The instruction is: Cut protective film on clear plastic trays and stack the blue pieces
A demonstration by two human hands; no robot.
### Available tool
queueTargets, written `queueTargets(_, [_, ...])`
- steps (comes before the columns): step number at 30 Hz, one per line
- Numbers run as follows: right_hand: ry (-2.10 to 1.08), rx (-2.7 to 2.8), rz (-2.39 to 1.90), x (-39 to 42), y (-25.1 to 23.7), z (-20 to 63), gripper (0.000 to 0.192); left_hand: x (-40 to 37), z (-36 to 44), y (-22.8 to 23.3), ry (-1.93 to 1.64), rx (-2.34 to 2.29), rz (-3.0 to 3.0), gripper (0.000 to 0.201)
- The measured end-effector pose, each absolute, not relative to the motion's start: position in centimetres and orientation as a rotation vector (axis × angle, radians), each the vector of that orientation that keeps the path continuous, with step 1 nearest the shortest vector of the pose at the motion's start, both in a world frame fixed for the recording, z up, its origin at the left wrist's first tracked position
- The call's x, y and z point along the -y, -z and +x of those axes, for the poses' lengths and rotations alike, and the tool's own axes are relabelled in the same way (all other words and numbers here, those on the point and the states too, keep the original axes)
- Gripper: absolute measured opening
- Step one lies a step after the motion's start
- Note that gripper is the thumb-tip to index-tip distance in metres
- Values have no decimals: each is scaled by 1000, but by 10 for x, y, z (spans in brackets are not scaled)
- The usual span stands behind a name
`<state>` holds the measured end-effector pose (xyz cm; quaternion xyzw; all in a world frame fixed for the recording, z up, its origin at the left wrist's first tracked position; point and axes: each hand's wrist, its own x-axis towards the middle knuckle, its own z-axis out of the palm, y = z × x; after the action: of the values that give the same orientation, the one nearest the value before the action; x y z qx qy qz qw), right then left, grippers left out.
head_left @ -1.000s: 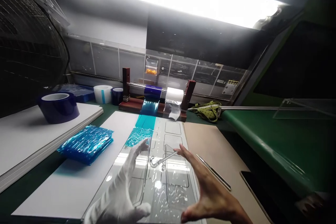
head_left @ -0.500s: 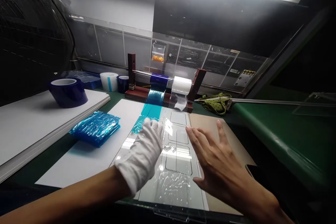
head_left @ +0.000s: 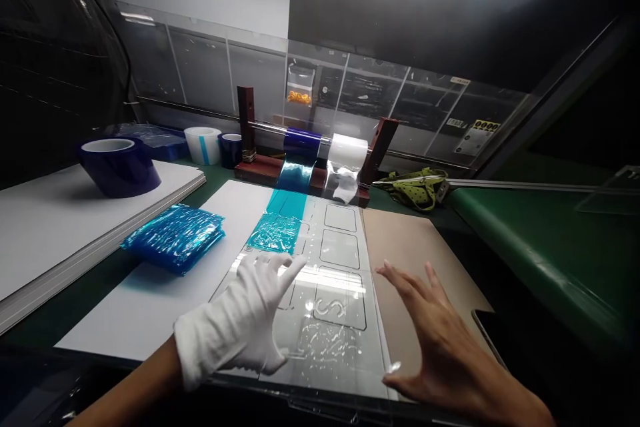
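Observation:
My left hand (head_left: 240, 313), in a white glove, hovers over a white sheet (head_left: 175, 307) with its fingers and thumb apart. My bare right hand (head_left: 440, 333) is open over the brown board (head_left: 395, 247), with a small shiny spot by its thumb tip. Between them lies a glossy panel (head_left: 325, 287) printed with rounded rectangles. A crinkled clear film (head_left: 330, 341) and a clear S-shaped piece (head_left: 329, 308) rest on it. Beyond my left fingertips, a strip of blue film (head_left: 283, 213) runs down from its roll (head_left: 302, 140).
A rack (head_left: 265, 170) holds the blue roll and a white roll (head_left: 347, 150). To the left are a blue film stack (head_left: 175, 237), a large tape roll (head_left: 120, 170) on stacked white boards (head_left: 40, 233), and smaller rolls. A green patterned pouch (head_left: 417, 188) lies at right.
Both hands have drawn back toward me and farther apart, and their thumbs have spread. The left hand has come away from the blue film's end. The camera view has tilted slightly.

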<state>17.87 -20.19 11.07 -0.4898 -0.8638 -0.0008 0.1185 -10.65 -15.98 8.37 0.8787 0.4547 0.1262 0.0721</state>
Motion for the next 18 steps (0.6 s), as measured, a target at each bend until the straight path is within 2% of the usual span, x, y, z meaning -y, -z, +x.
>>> queueTargets(2, [86, 2535, -1445, 203, -123, 175, 120, 158, -108, -94, -313, -1468, 2756, 113])
queueTargets(4, [33, 2541, -1431, 206, -130, 178, 120, 158, -112, -95, -336, -1451, 2784, 111])
queueTargets(9, [-498, 2550, -1256, 221, -123, 211, 124, 163, -118, -58, -684, -1319, 2713, 92])
queueTargets(11, [-636, 2477, -1226, 215, -112, 229, 127, 167, -117, -46, -844, -1345, 2642, 90])
queueTargets(15, [-545, 2157, -1551, 163, -78, 262, 120, 181, -111, -35, -1079, -1569, 2265, 111])
queueTargets(16, [-501, 2066, -1672, 144, -68, 269, 121, 184, -110, -32, -1126, -1567, 2094, 112])
queueTargets(18, [-442, 1950, -1883, 103, -48, 282, 121, 186, -108, -20, -1161, -1469, 1752, 99])
